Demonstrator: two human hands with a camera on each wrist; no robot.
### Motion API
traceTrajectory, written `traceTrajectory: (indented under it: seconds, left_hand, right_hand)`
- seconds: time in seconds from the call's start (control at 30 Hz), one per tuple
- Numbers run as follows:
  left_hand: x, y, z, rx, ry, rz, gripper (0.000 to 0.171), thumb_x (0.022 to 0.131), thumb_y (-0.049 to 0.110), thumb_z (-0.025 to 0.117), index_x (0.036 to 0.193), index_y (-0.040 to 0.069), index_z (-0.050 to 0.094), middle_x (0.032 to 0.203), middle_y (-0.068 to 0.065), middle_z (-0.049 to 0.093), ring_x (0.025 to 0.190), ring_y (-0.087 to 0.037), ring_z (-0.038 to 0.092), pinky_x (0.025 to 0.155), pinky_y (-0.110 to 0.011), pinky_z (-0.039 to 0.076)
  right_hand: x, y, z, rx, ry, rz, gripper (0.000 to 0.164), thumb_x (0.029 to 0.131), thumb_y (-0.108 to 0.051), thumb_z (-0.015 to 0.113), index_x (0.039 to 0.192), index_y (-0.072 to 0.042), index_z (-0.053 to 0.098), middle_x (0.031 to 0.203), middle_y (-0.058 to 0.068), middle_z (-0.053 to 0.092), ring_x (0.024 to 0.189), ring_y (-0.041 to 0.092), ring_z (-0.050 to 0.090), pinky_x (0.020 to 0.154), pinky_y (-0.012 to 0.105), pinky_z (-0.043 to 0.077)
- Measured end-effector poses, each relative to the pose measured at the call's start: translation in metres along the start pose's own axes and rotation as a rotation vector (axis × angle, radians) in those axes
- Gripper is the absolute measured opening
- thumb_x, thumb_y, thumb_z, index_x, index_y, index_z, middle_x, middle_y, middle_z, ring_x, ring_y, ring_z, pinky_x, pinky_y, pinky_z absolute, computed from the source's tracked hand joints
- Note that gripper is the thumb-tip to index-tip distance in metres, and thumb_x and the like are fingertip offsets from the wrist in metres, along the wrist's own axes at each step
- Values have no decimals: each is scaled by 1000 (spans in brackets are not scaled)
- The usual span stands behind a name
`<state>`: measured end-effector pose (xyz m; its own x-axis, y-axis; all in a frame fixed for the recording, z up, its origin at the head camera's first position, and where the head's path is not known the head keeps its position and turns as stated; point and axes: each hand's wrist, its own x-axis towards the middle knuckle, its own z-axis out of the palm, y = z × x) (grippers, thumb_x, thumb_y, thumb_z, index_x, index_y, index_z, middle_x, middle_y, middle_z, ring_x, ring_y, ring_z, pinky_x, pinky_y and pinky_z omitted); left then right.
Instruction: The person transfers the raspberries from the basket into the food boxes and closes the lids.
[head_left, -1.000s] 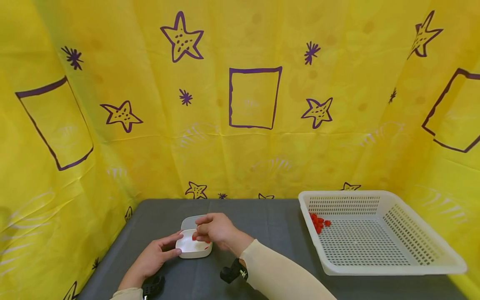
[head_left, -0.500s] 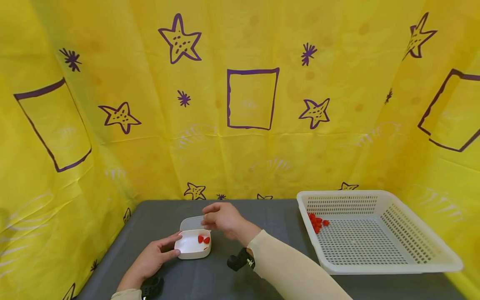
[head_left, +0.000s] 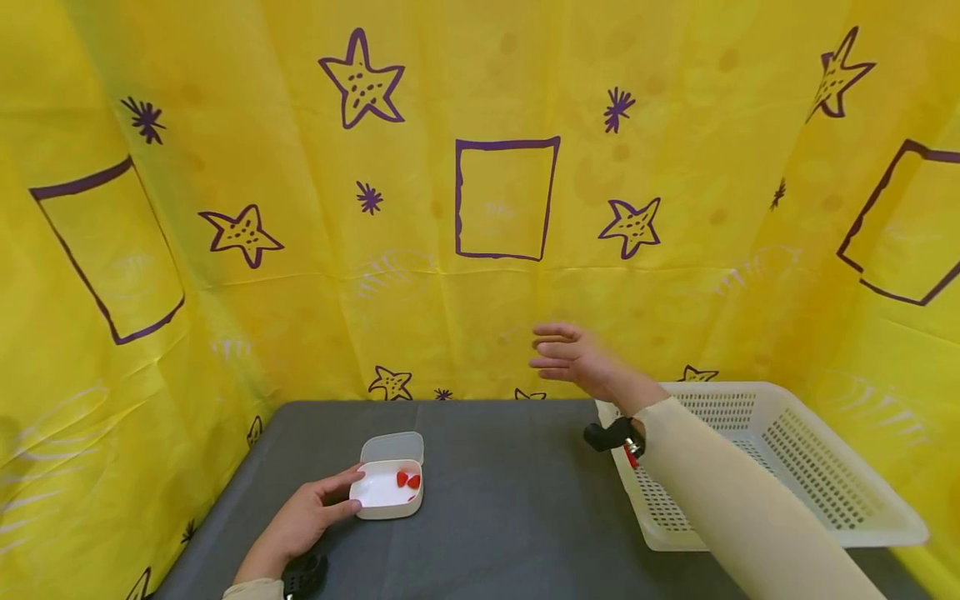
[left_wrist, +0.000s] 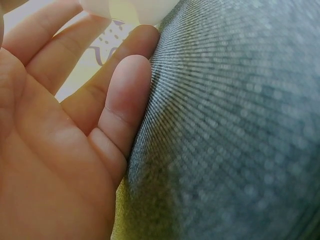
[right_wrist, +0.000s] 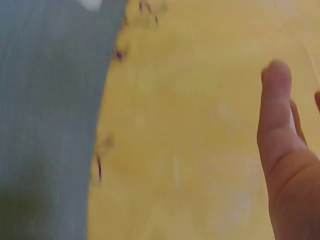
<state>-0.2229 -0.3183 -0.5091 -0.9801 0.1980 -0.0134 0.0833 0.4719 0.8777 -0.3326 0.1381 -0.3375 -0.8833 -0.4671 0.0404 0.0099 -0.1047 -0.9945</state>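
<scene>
A small white box [head_left: 384,512] with its translucent lid [head_left: 393,448] folded back stands on the grey table. A pair of small red pieces [head_left: 413,482] lies inside at its right, and a bit of red shows near the front wall. My left hand [head_left: 309,512] holds the box's left side, thumb at the front and fingers farther back; the left wrist view has the box [left_wrist: 135,10] only at its top edge. High above the table's far edge, my right hand [head_left: 581,358] is in the air with fingers extended, holding nothing visible.
A white perforated basket [head_left: 817,458] stands at the right, partly covered by the right forearm. Red pieces [head_left: 632,457] show at its left side beside the wrist camera. A yellow patterned curtain [head_left: 495,325] hangs behind the grey table [head_left: 495,492].
The right hand has left the box, rising and moving right towards the basket. The red pieces it held are now in the box. My left hand stays on the box.
</scene>
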Motion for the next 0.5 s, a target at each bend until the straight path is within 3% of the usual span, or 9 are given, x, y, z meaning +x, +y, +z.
traceTrajectory:
  seconds: [0.17,0.33,0.4,0.5]
  left_hand:
    - [0,3,0,16,8,-13,53,90,26,75,138,6,61,148,-10,49,131,-37,47,94,-28,50]
    - [-1,4,1,24,14,-22,53,90,27,76,137,7,62,147,-10,50,130,-36,49,94,-31,50]
    - [-1,3,1,25,14,-24,54,90,27,76,137,6,62,147,-10,50,130,-36,49,94,-30,50]
    - [0,2,1,24,15,-23,54,90,27,76,137,6,62,147,-10,50,130,-37,49,94,-28,50]
  right_hand:
    - [-33,-10,-67,-13,23,7,45,103,-12,56,146,-5,45,139,17,48,122,39,56,98,45,49]
    - [-63,-5,-118,-21,80,18,31,104,-13,56,134,-15,56,128,5,58,118,35,60,98,45,48]
    - [-73,0,-133,-48,111,52,32,103,-15,58,135,-14,55,127,5,59,117,35,61,99,46,47]
    - [-84,14,-153,-127,133,160,46,101,-16,61,143,-4,47,136,16,53,118,40,59,98,48,46]
